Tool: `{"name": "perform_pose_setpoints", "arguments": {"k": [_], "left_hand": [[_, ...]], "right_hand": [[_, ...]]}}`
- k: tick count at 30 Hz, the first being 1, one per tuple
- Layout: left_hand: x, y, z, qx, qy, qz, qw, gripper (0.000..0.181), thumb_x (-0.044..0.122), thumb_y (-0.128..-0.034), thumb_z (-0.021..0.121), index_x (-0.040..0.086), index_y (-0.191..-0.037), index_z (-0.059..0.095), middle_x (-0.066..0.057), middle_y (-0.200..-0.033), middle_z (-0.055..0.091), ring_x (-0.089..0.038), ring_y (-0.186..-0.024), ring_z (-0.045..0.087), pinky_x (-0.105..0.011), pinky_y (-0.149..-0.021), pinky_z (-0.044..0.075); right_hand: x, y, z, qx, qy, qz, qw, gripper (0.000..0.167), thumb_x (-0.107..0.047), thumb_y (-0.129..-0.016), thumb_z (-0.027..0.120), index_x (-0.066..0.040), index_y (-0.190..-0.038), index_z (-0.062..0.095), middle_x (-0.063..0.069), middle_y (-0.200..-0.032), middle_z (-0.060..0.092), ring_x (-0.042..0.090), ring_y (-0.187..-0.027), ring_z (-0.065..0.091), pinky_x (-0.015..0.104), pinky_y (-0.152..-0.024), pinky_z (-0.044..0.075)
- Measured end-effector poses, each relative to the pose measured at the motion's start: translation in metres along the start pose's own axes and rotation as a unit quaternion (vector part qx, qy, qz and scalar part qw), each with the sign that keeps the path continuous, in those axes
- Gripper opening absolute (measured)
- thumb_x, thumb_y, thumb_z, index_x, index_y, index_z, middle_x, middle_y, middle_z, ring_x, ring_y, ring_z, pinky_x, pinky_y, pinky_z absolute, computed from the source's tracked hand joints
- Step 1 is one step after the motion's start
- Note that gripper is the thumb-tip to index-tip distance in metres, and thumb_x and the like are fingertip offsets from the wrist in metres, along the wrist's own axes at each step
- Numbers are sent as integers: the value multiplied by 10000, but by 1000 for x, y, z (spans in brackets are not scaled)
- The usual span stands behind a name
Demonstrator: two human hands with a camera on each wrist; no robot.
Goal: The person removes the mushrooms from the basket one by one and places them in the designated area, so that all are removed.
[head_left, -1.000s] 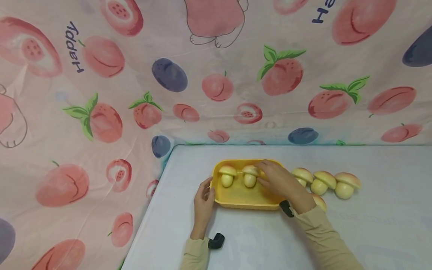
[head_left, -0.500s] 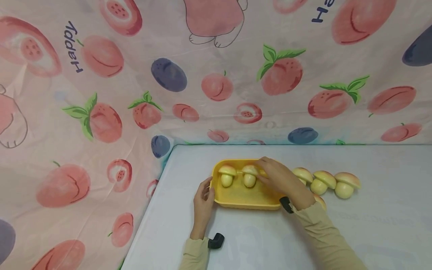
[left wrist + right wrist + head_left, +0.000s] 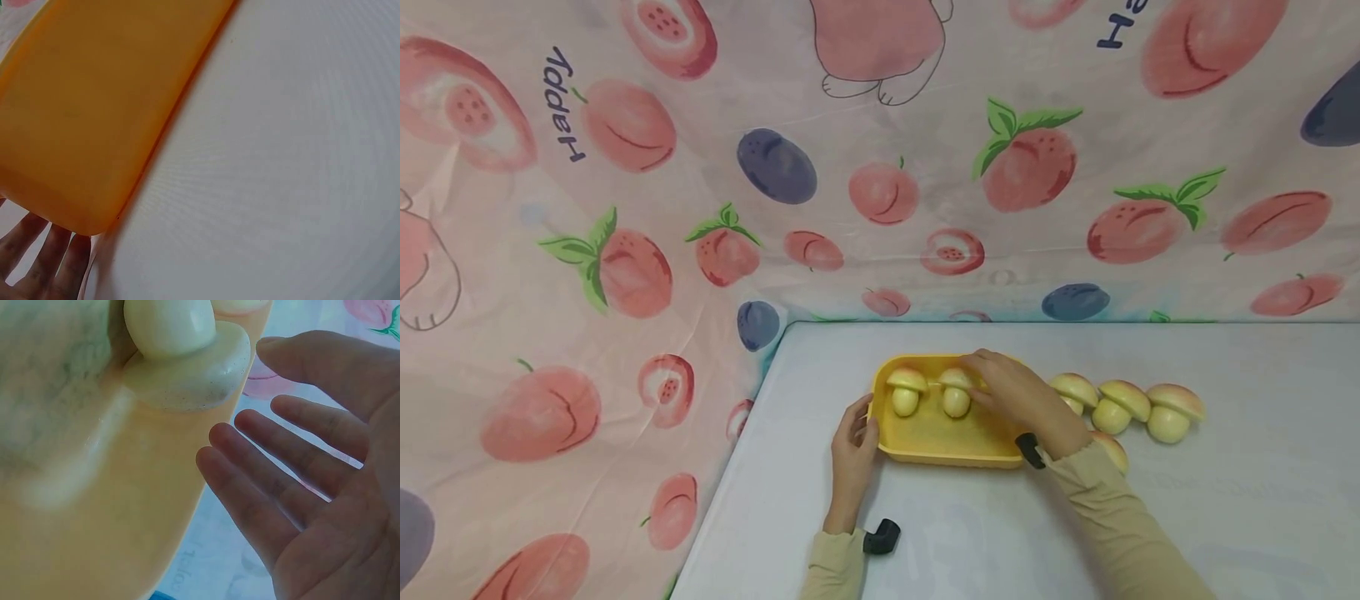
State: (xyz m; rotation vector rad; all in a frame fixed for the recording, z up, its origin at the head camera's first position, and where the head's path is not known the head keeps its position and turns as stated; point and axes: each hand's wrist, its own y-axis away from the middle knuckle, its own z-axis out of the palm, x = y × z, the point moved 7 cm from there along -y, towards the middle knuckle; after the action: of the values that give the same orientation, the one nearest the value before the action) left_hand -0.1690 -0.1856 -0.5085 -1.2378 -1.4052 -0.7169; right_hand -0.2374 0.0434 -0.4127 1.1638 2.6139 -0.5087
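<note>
A yellow tray (image 3: pixel 951 457) holds two mushroom shapes, the left one (image 3: pixel 906 393) and the right one (image 3: pixel 956 393), upright near its back wall. At the tray's left end, my left hand (image 3: pixel 852 450) rests its fingers against the outer wall; in the left wrist view the fingers (image 3: pixel 47 256) lie fairly straight at the tray's end (image 3: pixel 81 219). My right hand (image 3: pixel 1018 396) is over the tray's right part, beside the right mushroom. The right wrist view shows that hand (image 3: pixel 312 469) with spread, extended fingers next to a mushroom (image 3: pixel 187 375), gripping nothing.
Right of the tray on the white table (image 3: pixel 962 533) stand several more mushroom shapes, among them one at the row's end (image 3: pixel 1171 412) and one partly hidden by the right forearm (image 3: pixel 1110 451). A fruit-print cloth (image 3: pixel 880 250) hangs behind and left.
My right hand has shifted slightly over the tray's right part, its fingers staying near the right mushroom. The left hand, tray and mushrooms look almost unchanged.
</note>
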Motion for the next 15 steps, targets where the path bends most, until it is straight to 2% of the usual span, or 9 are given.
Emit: {"name": "perform_pose_setpoints", "arguments": {"k": [7, 11, 15], "left_hand": [[1, 0, 0, 17, -10, 63, 10000, 350, 131, -1006, 559, 185, -1351, 595, -61, -1346, 611, -230, -1151, 597, -332, -960, 504], [-2, -1, 0, 9, -24, -15, 10000, 351, 135, -1006, 563, 191, -1351, 595, -57, -1345, 613, -215, -1154, 597, -327, -962, 503], [-1, -1, -1, 11, -45, 55, 10000, 350, 135, -1005, 562, 180, -1351, 595, -72, -1345, 613, -234, -1158, 599, -346, -963, 505]], "right_hand": [[0, -6, 4, -163, 50, -27, 9999, 354, -93, -896, 726, 18, -1221, 641, 167, -1130, 651, 321, -1053, 631, 444, -922, 524], [0, -8, 5, -252, 120, -23, 9996, 339, -95, -891, 731, 15, -1204, 658, 146, -1072, 657, 300, -1010, 634, 427, -901, 528], [2, -11, 9, -435, 114, 99, 9989, 356, -113, -901, 724, 11, -1228, 654, 136, -1047, 657, 283, -973, 635, 418, -872, 535]]}}
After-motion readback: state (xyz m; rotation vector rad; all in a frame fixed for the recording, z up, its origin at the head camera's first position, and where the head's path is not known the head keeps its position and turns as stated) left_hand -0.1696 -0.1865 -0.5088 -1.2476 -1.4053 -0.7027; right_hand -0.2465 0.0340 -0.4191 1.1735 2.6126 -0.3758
